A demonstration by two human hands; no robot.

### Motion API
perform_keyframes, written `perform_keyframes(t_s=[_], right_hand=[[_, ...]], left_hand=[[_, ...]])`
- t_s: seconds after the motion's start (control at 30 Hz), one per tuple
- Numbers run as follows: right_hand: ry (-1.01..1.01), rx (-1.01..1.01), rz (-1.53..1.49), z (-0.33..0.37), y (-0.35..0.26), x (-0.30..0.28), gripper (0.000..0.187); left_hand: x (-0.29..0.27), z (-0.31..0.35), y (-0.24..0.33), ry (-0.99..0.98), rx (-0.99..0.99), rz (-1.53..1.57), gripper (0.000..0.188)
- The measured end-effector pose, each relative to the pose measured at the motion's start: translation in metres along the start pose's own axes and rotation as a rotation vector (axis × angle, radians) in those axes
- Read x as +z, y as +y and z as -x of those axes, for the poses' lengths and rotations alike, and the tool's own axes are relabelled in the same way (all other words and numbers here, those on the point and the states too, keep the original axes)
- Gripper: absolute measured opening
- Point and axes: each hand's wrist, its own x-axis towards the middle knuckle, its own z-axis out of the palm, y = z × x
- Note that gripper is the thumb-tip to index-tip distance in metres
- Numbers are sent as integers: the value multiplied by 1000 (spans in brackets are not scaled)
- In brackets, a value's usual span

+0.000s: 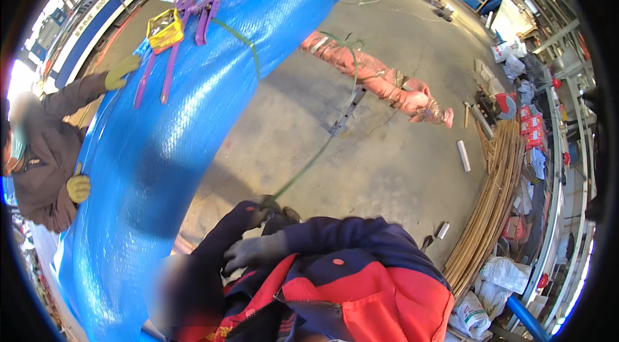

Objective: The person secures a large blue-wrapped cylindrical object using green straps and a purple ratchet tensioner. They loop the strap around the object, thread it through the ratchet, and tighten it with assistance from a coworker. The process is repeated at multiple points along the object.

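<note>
My left hand (pixel 260 211), in a dark glove, is closed near the end of a green strap (pixel 298 177). The strap runs taut away from it over the floor to a long pink wrapped bundle (pixel 387 84). Close below it is my right hand (pixel 253 253) in a grey glove, fingers apart, with nothing seen in it. Dark sleeve and shadow partly hide the space between the two hands. To the left lies a large bundle in blue tarpaulin (pixel 193 110), tied with another green strap (pixel 240 37).
A co-worker in brown (pixel 48 155) leans at the tarpaulin's left, yellow-gloved hands against it. On top sit a yellow basket (pixel 166 30) and purple-handled tools (pixel 206 19). Long wooden poles (pixel 487 213), white sacks (pixel 506 274) and metal rails line the right side. A white tube (pixel 463 156) lies nearby.
</note>
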Motion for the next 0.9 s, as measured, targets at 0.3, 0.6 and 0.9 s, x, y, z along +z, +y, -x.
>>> perform_keyframes(t_s=[0.3,0.6,0.9], right_hand=[[1572,1280,-476,196,121,-254,65],[1334,475,-703,147,146,-400,42],[-139,728,-642,188,130,-314,23]], left_hand=[[-6,92,-44,-55,79,195,26],[-133,-106,130,232,170,137,26],[-152,-378,383,354,247,356,27]])
